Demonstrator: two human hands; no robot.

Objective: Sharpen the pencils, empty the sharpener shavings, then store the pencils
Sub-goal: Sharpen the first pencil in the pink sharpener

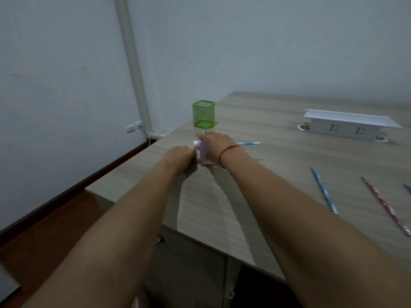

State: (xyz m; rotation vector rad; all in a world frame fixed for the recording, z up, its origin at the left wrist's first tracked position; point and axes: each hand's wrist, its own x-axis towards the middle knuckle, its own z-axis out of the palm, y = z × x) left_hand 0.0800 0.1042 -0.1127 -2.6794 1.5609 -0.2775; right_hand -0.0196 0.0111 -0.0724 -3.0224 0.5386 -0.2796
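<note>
A small pink sharpener [204, 155] stands on the wooden desk [278, 165] near its left edge. My right hand [214, 142] lies over its top, fingers curled round the body. My left hand [179, 155] grips the crank at the sharpener's left side; the crank itself is mostly hidden. A blue pencil [247, 143] sticks out to the right from behind my right hand, apparently in the sharpener. A green mesh pencil holder [203, 114] stands just behind. A second blue pencil [324, 189] and a pink pencil [387, 206] lie loose at the right.
A white socket box [347, 125] with a raised lid sits at the back right of the desk. The desk's left edge drops to a dark red floor [44, 230]. A wall and a pipe [133, 63] stand behind. Another pencil tip shows at the far right edge.
</note>
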